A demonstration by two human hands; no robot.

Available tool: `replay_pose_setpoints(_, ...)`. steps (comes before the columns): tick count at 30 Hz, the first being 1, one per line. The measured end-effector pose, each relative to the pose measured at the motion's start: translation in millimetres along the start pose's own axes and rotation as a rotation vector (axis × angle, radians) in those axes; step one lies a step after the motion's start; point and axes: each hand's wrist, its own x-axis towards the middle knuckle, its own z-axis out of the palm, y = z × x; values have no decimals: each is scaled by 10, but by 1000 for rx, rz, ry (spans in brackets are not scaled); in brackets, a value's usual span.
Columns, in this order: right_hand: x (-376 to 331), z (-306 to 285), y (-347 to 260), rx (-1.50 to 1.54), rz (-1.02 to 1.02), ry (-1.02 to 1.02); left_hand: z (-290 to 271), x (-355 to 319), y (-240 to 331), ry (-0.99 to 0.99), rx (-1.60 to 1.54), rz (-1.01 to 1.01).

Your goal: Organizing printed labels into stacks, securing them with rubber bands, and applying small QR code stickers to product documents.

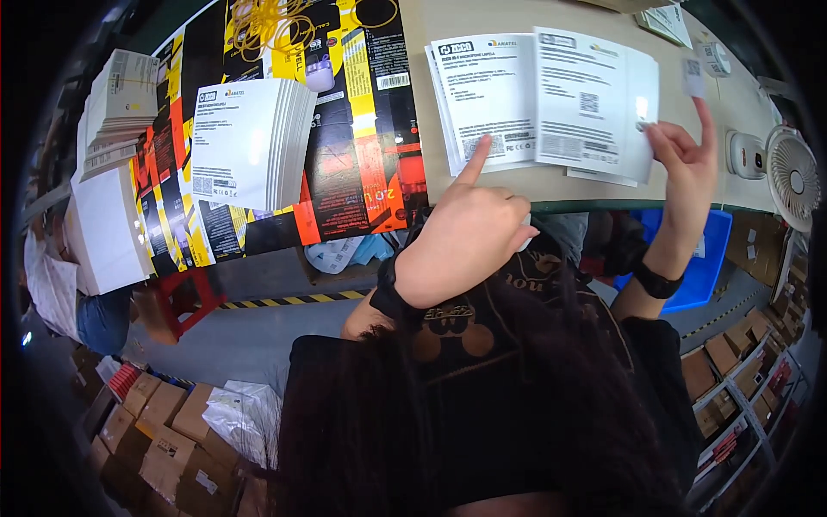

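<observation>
A white printed card (594,99) has its right edge between the thumb and a finger of my right hand (685,168). A small square label (693,76) with a code sits at the tip of that hand's raised index finger. My left hand (465,237) has its index finger stretched out onto the lower part of another white printed card (482,95), with its other fingers curled. A small pale spot shows by the left thumb; I cannot make out what it is. More card edges peek out beneath both cards.
A fanned stack of printed cards (245,138) lies left on a colourful printed sheet (362,185), near yellow rubber bands (271,26). Further left are more card stacks (125,95). A white fan (792,177) stands far right. A blue bin (702,267) sits below the table edge.
</observation>
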Motion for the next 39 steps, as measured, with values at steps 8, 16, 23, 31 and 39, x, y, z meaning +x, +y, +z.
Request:
replay_pose_setpoints(8,3,5,85,80,81,-59,-42,15,54,42,-31,46)
replay_pose_setpoints(16,90,150,235,144,31,-31,78,145,50,-114,68,88)
replay_pose_setpoints(23,211,-448,58,-20,-137,306,141,151,25,-234,175,30)
replay_pose_setpoints(31,268,-643,79,104,-123,328,121,160,29,-245,195,4)
replay_pose_setpoints(39,171,-109,95,170,-74,-56,78,150,65,-169,136,32)
